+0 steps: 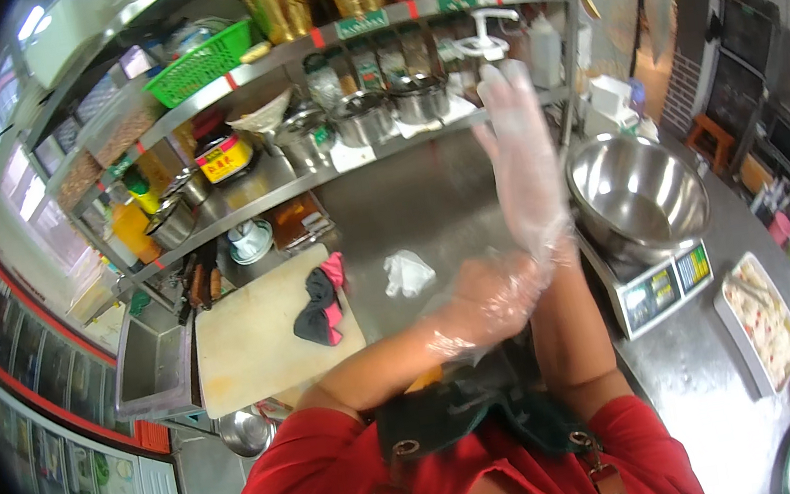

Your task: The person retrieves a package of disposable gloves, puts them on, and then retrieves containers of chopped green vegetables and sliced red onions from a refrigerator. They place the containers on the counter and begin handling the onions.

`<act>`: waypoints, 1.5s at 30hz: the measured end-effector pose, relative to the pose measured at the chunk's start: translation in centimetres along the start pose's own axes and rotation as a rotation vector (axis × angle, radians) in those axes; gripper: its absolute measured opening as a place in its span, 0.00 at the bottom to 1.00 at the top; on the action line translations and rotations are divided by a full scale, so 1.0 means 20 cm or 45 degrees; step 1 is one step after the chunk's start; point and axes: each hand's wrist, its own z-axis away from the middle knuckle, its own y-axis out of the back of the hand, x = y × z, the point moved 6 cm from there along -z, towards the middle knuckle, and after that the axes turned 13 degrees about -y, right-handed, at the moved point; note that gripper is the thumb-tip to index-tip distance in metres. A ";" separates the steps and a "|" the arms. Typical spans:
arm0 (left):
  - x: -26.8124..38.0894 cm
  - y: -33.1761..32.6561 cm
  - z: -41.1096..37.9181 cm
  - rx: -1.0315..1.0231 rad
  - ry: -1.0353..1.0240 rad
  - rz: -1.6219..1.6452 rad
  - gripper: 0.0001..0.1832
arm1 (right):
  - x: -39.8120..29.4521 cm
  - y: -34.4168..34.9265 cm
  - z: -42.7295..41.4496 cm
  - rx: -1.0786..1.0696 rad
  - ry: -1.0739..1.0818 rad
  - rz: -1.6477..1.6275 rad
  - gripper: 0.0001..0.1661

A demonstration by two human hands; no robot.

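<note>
My right hand [523, 161] is raised, fingers stretched upward and thumb a little apart, inside a clear disposable plastic glove. My left hand [496, 293], also in clear thin plastic, crosses over to the right wrist and grips the glove's cuff [550, 244] there; its fingertips are partly hidden and blurred. Below the hands hangs a dark green apron [472, 418] with brown straps over a red shirt. On the steel worktop [367, 209], left of the hands, lies a crumpled white piece of paper or thin plastic [408, 273].
A cutting board [257, 342] bears a black-and-pink cloth item [321, 303]. To the right, a steel bowl [634, 194] stands on a digital scale [663, 293], near a white tray of food [761, 320]. Shelves [324, 173] with lidded steel pots [362, 119] cross behind the worktop.
</note>
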 end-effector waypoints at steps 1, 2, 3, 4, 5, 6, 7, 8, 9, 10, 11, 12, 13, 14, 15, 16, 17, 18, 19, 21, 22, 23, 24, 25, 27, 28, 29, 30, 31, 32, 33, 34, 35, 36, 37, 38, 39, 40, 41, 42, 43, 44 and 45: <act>-0.01 0.01 0.01 -0.073 0.011 -0.146 0.05 | 0.02 0.01 0.01 0.021 0.212 0.433 0.38; -0.04 0.02 0.02 -0.077 0.066 -0.129 0.06 | 0.02 0.01 0.03 0.032 0.421 0.878 0.36; -0.06 0.01 0.04 -0.033 0.083 -0.069 0.07 | 0.02 0.02 0.03 0.074 0.538 1.161 0.36; -0.08 0.01 0.06 0.007 0.106 -0.019 0.07 | 0.04 0.04 0.02 0.164 0.522 1.449 0.38; -0.06 0.04 0.07 0.092 0.019 -0.207 0.06 | 0.06 0.07 0.03 0.254 0.532 1.697 0.38; -0.05 0.07 0.07 0.178 -0.069 -0.394 0.06 | 0.07 0.11 0.03 0.342 0.535 1.945 0.39; -0.09 0.10 0.08 0.312 -0.008 -0.263 0.06 | 0.13 0.16 0.03 0.346 0.489 2.081 0.37; -0.11 0.12 0.10 0.340 0.099 -0.208 0.09 | 0.19 0.20 0.03 0.328 0.447 2.122 0.37; -0.09 0.12 0.08 0.335 0.068 -0.256 0.10 | 0.25 0.24 0.03 0.308 0.404 2.159 0.37; -0.09 0.11 0.06 0.332 0.039 -0.300 0.11 | 0.30 0.26 0.04 0.287 0.358 2.200 0.36; -0.11 0.08 0.06 0.331 0.005 -0.355 0.11 | 0.35 0.26 0.04 0.271 0.324 2.253 0.35; -0.14 0.02 0.08 0.330 -0.028 -0.411 0.10 | 0.38 0.28 0.05 0.201 0.237 2.239 0.34; -0.16 -0.02 0.10 0.319 -0.054 -0.490 0.10 | 0.41 0.29 0.06 0.210 0.235 2.238 0.32; -0.19 -0.05 0.13 0.288 -0.028 -0.471 0.10 | 0.44 0.31 0.05 0.230 0.246 2.247 0.31; -0.21 -0.07 0.16 0.256 -0.001 -0.453 0.11 | 0.47 0.35 0.06 0.220 0.159 2.231 0.30; -0.22 -0.08 0.17 0.234 0.025 -0.446 0.11 | 0.49 0.37 0.07 0.203 0.087 2.213 0.29; -0.21 -0.08 0.16 0.230 0.096 -0.355 0.11 | 0.49 0.40 0.05 0.194 0.043 2.198 0.28; -0.22 -0.10 0.16 0.170 0.262 -0.296 0.12 | 0.54 0.45 0.04 0.169 0.037 2.186 0.27; -0.21 -0.11 0.16 0.158 0.346 -0.291 0.14 | 0.56 0.47 0.03 0.197 -0.033 2.158 0.28; -0.21 -0.11 0.16 0.221 0.395 -0.275 0.16 | 0.49 0.43 0.03 0.299 -0.068 2.280 0.25; -0.24 -0.11 0.18 0.284 0.374 -0.264 0.17 | 0.46 0.37 0.05 0.346 -0.019 2.293 0.23; -0.24 -0.10 0.16 0.347 0.321 -0.277 0.16 | 0.45 0.37 0.06 0.396 0.051 2.225 0.23; -0.22 -0.06 0.13 0.351 0.216 -0.358 0.15 | 0.41 0.35 0.06 0.450 0.131 2.189 0.23; -0.20 -0.02 0.11 0.351 0.125 -0.433 0.15 | 0.39 0.33 0.08 0.496 0.194 2.155 0.23; -0.14 0.06 0.05 0.365 -0.006 -0.602 0.07 | 0.33 0.30 0.09 0.592 0.209 2.235 0.23; -0.14 0.07 0.04 0.312 -0.002 -0.631 0.06 | 0.34 0.30 0.08 0.599 0.204 2.333 0.24; -0.14 0.07 0.04 0.255 0.009 -0.645 0.05 | 0.37 0.32 0.08 0.610 0.182 2.440 0.24; -0.14 0.07 0.03 0.200 0.020 -0.660 0.04 | 0.37 0.34 0.07 0.623 0.159 2.546 0.24; -0.12 0.08 0.03 0.142 0.120 -0.615 0.02 | 0.39 0.32 0.08 0.582 0.086 2.622 0.24; -0.14 0.09 0.04 0.155 0.162 -0.487 0.02 | 0.38 0.30 0.09 0.563 0.074 2.632 0.24; -0.18 0.09 0.04 0.169 0.202 -0.357 0.02 | 0.35 0.27 0.09 0.545 0.062 2.642 0.24; -0.20 0.10 0.04 0.179 0.246 -0.232 0.02 | 0.35 0.25 0.09 0.523 0.049 2.646 0.24; -0.23 0.09 0.06 0.164 0.291 -0.047 0.03 | 0.36 0.25 0.10 0.491 0.030 2.662 0.24; -0.27 0.07 0.09 0.151 0.334 0.138 0.03 | 0.38 0.25 0.11 0.459 0.012 2.679 0.25; -0.30 0.06 0.09 0.141 0.363 0.326 0.03 | 0.38 0.25 0.11 0.439 0.004 2.702 0.25; -0.29 0.06 0.09 0.139 0.352 0.389 0.04 | 0.40 0.27 0.11 0.419 0.018 2.695 0.24; -0.27 0.06 0.08 0.135 0.341 0.451 0.04 | 0.42 0.29 0.11 0.400 0.033 2.688 0.23; -0.26 0.05 0.09 0.131 0.341 0.519 0.05 | 0.44 0.30 0.11 0.371 0.035 2.683 0.23; -0.25 0.04 0.08 0.095 0.244 0.136 0.05 | 0.44 0.31 0.11 0.366 0.021 2.706 0.19; -0.26 0.03 0.09 0.117 0.238 0.180 0.05 | 0.44 0.32 0.11 0.358 -0.016 2.706 0.18; -0.26 0.01 0.11 0.140 0.233 0.224 0.05 | 0.43 0.33 0.11 0.348 -0.054 2.707 0.17; -0.27 -0.01 0.12 0.163 0.228 0.268 0.06 | 0.42 0.34 0.11 0.338 -0.092 2.706 0.16; -0.24 0.01 0.12 0.207 0.059 0.018 0.06 | 0.42 0.34 0.12 0.292 -0.215 2.694 0.14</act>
